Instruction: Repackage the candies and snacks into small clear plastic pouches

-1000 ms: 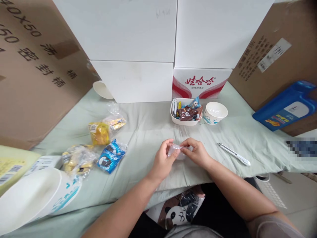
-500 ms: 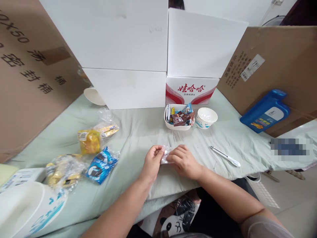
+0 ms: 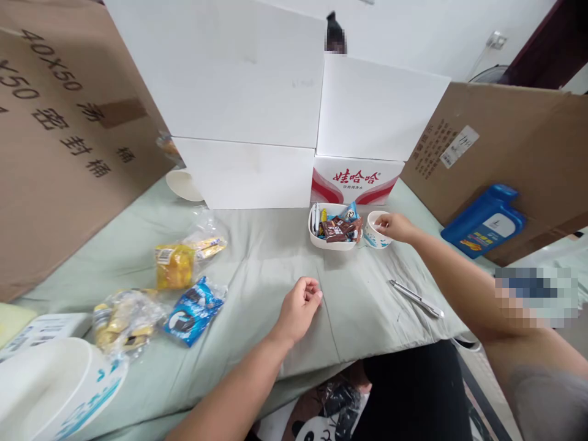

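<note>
Reaching out from the shared wrapper, right hand pinches at paper cup near the worktop's far edge; left hand rests loosely curled, empty.

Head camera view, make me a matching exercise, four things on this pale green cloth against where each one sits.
Things:
1. small white paper cup
2. white tray of wrapped sweets
3. silver pen
4. blue snack packet

Places:
A. left part of the cloth, beside clear bags of yellow snacks
B. at the right hand's fingertips
C. on the cloth, right of the left hand
D. before the red and white carton, left of the cup

Pairs: 1-B, 2-D, 3-C, 4-A
</note>
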The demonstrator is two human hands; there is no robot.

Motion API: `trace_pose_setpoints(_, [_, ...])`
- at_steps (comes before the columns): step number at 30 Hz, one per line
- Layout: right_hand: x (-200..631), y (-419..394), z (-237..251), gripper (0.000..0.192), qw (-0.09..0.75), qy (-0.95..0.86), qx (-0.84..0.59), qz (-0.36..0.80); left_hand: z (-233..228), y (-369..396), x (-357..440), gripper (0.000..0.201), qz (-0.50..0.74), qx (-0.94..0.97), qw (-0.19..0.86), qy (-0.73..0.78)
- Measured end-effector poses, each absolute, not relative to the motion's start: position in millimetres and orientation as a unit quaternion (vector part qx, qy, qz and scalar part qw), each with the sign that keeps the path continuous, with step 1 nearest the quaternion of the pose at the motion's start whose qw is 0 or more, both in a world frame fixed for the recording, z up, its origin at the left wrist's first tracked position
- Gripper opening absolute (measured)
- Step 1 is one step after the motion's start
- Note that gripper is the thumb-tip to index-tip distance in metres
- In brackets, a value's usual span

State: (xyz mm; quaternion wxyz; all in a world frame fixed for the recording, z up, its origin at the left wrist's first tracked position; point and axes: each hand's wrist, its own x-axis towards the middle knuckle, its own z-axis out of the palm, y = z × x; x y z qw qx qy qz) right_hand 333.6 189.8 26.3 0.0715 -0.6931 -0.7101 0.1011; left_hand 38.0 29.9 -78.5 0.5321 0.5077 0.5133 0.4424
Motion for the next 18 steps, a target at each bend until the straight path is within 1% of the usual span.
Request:
trace_pose_setpoints(1, [332, 196, 25, 0.018, 0.040, -0.710, -0.689, 0.137, -79, 30, 38, 0.023, 0.441, 0.517, 0.525, 0.512])
trace_pose_setpoints(5, [325, 213, 18, 0.018, -0.037, -0.696, -0.682, 0.222, -79, 30, 37, 0.013, 0.429, 0.563, 0.489, 0.511])
trace_pose_setpoints(9, [322, 222, 9, 0.015, -0.070, -0.671, -0.695, 0.248, -78, 28, 39, 0.008, 0.394, 0.640, 0.416, 0.512])
trace_pose_setpoints(13, [318, 223, 8, 0.014, -0.056, -0.670, -0.703, 0.229, -73, 25, 41, 0.009, 0.338, 0.727, 0.343, 0.489])
trace_pose_setpoints(15, [318, 219, 14, 0.019, -0.041, -0.678, -0.705, 0.204, -62, 26, 34, 0.009, 0.303, 0.771, 0.294, 0.477])
trace_pose_setpoints(16, [319, 215, 18, 0.021, -0.026, -0.679, -0.710, 0.185, -54, 27, 26, 0.009, 0.293, 0.785, 0.258, 0.480])
trace_pose_setpoints(18, [323, 200, 27, 0.023, 0.033, -0.674, -0.726, 0.133, -33, 31, 0, 0.009, 0.279, 0.786, 0.171, 0.525])
